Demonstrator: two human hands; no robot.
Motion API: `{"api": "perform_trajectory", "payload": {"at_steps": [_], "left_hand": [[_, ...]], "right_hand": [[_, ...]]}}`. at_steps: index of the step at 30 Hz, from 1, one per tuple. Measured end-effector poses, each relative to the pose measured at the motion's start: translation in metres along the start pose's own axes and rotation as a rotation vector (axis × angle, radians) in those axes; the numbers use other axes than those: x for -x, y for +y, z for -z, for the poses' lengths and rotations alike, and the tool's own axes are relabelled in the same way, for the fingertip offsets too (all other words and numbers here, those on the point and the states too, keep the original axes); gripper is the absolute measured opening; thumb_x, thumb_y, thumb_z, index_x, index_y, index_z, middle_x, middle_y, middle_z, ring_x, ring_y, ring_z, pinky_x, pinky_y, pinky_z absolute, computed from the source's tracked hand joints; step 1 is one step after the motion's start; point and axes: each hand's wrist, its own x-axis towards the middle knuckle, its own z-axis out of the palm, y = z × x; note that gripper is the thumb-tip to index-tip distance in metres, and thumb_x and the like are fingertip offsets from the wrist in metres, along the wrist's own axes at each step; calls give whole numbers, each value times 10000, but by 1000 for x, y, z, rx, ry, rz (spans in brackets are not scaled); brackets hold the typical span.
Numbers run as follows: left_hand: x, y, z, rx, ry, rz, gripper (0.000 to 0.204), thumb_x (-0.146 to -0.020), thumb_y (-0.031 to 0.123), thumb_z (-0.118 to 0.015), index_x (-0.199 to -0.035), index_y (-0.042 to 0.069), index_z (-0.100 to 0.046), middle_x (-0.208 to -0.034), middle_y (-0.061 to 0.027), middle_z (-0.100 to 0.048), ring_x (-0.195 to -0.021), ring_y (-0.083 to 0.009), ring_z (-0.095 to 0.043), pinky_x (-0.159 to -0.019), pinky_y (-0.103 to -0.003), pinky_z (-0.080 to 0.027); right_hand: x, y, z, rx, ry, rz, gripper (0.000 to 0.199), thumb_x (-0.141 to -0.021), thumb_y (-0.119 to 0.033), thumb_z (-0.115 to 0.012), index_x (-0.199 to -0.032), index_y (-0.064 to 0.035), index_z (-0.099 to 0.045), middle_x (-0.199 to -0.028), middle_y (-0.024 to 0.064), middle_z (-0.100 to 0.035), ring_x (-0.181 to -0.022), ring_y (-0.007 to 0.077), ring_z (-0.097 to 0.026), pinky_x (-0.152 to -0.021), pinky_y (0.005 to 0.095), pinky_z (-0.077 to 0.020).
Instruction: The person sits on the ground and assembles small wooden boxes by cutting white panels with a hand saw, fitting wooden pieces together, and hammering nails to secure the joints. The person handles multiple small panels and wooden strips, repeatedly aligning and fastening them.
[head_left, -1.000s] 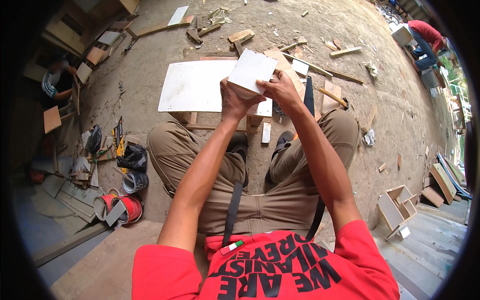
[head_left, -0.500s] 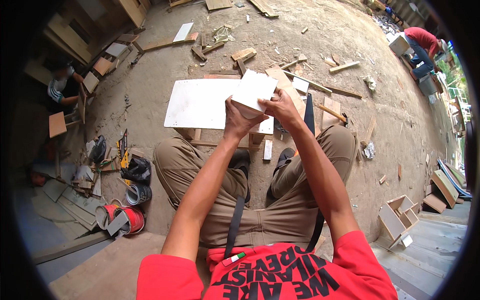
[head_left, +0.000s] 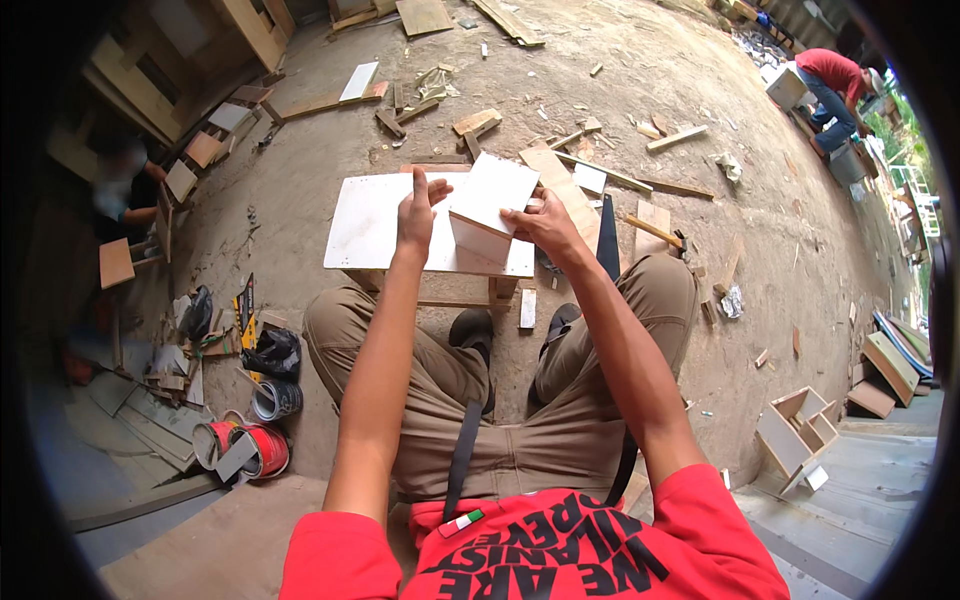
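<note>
We note the box (head_left: pixel 492 196), long axis unclear, on or just above the bench (head_left: pixel 372 225), at nine o'clock from our right hand (head_left: pixel 548 223), the nearer, pinching its edge, and at three from our left hand (head_left: pixel 416 217), unclenched, empty.

Bold black block capitals (head_left: pixel 592 578) are running in several legible lines across the wearer's red T-shirt (head_left: pixel 535 550), a red, white and green tag (head_left: pixel 462 522) is sitting near its hem, and black markings on a yellow strip (head_left: pixel 246 312) are staying too small to read
</note>
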Motion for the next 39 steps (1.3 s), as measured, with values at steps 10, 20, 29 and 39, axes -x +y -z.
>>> {"api": "perform_trajectory", "payload": {"at_steps": [10,20,29,39], "left_hand": [[-40,-3,-46,-562,40,-2,838,-897,721,-511,-728,-70,-730,-686,-158,-702,-668,-234,-678,-654,-367,-521],[-27,-4,-40,-310,77,-69,664,-948,570,-588,-788,-53,-754,-707,-96,-711,-657,-149,-667,-623,-277,-520],[-22,-5,-37,-342,131,-51,653,-945,575,-597,-648,0,-681,-624,-11,-597,-588,-94,-520,-566,-249,-437],[-20,-6,-41,-221,137,-7,551,-955,537,-610,-698,53,-662,-671,11,-592,-610,-82,-506,-569,-240,-406]], "right_hand": [[-3,5,2,-29,14,-16,679,-851,-136,-797,-1314,60,-341,-1064,205,-681,-960,222,-698,-777,339,-610],[-3,2,29,-153,-29,2,620,-968,-454,-620,-1274,55,-439,-1110,224,-655,-957,269,-698,-826,386,-600],[-48,103,126,68,545,-346,322,-953,-305,-636,-1013,10,-613,-862,107,-716,-681,176,-705,-562,314,-573],[-47,234,110,565,466,-539,430,-853,-387,-695,-946,33,-693,-940,233,-663,-880,343,-650,-831,407,-530]]}}
